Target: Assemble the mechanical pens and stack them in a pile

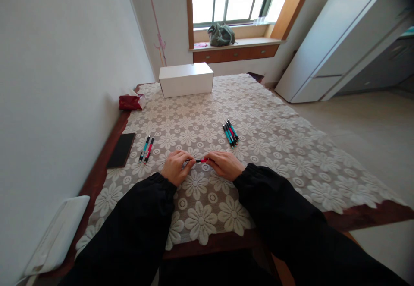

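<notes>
Between my hands lies a red and black pen [203, 161], held level just over the lace tablecloth [202, 221]. My left hand [177, 166] pinches its black end. Fingers of my right hand [225, 164] close round the red barrel and hide much of it. Left of my left hand, a teal pen [144, 149] and a red pen [149, 149] lie side by side. Beyond my right hand rests a bunch of several teal and red pens [230, 133], their tips pointing away from me.
A dark flat pad [121, 150] lies near the table's left edge. Farther back are a red packet [131, 102] and a long white box [186, 80]. At the near left corner sits a white plastic object [58, 236]. A white fridge [330, 48] stands beyond the table.
</notes>
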A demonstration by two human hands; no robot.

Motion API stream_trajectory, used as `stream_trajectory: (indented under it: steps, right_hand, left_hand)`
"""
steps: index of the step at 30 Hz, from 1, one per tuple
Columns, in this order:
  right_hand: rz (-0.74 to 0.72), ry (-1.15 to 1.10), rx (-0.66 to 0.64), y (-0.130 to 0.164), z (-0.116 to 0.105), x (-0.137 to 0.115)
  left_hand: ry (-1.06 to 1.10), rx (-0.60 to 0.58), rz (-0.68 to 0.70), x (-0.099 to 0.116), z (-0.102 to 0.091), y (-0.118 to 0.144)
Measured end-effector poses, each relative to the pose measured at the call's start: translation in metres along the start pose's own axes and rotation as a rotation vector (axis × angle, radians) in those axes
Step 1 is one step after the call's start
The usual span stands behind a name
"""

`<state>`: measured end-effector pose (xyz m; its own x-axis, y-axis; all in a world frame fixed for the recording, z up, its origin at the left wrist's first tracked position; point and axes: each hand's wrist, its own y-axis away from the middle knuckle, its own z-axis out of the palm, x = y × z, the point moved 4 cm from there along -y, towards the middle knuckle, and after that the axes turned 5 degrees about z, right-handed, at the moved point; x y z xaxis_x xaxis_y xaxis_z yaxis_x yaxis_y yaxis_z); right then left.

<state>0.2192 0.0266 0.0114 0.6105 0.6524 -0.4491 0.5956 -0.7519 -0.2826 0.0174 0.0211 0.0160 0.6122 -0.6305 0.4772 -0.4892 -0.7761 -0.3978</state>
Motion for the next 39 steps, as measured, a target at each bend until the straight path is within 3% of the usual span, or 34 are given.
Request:
stream_trajectory:
  steps: [13, 31, 39]
  right_hand:
    - [0.027, 0.011, -0.018, 0.0003, 0.0012, 0.0027]
    - [0.015, 0.007, 0.011, -0.0002, -0.0017, -0.0001]
    - [0.024, 0.013, -0.001, -0.0002, 0.0011, 0.0033]
  left_hand:
    - [0.039, 0.073, -0.008, -0.0010, -0.0006, 0.0030]
    - [-0.024, 0.010, -0.049, -0.0074, 0.0024, 0.0016]
    - [0.016, 0.088, -0.039, -0.0043, 0.0004, 0.0030]
